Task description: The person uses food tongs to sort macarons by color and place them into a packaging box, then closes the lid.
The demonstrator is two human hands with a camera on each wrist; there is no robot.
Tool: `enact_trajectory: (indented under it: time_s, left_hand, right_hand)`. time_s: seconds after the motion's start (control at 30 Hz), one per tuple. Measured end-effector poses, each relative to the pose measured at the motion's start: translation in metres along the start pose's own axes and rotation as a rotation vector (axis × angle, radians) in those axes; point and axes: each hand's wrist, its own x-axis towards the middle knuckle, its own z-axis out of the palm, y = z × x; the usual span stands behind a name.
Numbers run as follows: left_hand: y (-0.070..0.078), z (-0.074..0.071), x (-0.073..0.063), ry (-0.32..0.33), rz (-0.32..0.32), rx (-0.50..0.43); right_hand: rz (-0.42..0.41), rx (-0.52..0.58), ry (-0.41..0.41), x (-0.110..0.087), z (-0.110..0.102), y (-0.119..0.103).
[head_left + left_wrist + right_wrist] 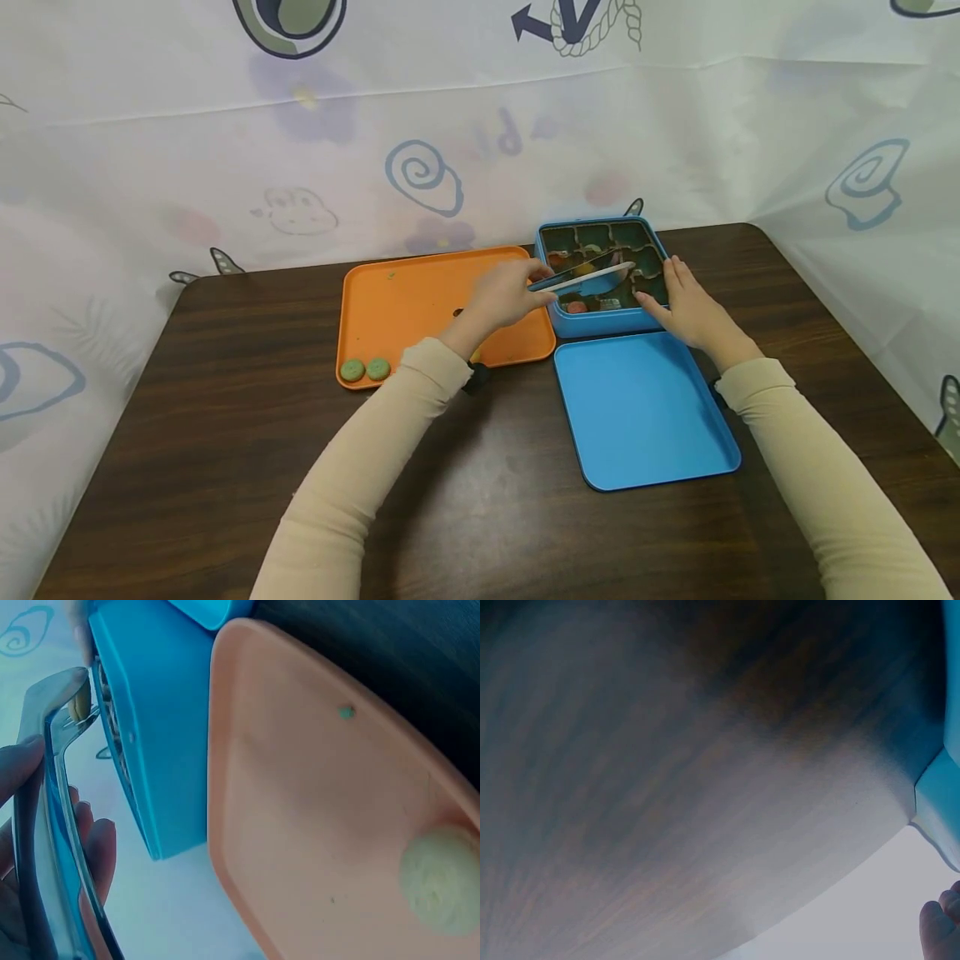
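Observation:
My left hand (498, 298) grips metal tongs (592, 277) above the open blue box (611, 323). In the left wrist view, the tongs' tips pinch a small tan piece (79, 703), its kind unclear, beside the box's rim. The box is divided into several dark compartments, some with small coloured pieces in them. My right hand (693, 312), fingers extended, rests at the box's right edge; its fingertips just enter the corner of the right wrist view.
An orange tray (397, 308) lies left of the box, with two round green cookies (378, 368) in its near left corner and crumbs on it. A flat blue lid (645, 408) lies in front of the box on the dark wooden table (487, 483). Patterned cloth (525, 167) hangs behind.

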Motion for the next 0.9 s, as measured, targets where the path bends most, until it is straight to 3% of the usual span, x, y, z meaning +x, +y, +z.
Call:
enact_trajectory:
  time_s: [0.37,0.9]
  left_hand:
    - [0.01,0.011,0.004,-0.008,0.006,0.031]
    - [0.011,0.013,0.003,-0.003,-0.01,-0.002]
  right_hand:
    - [0.006,-0.007,-0.006,0.0,-0.001,0.0]
    - [-0.004,-0.025,0.006,0.0,-0.001,0.0]
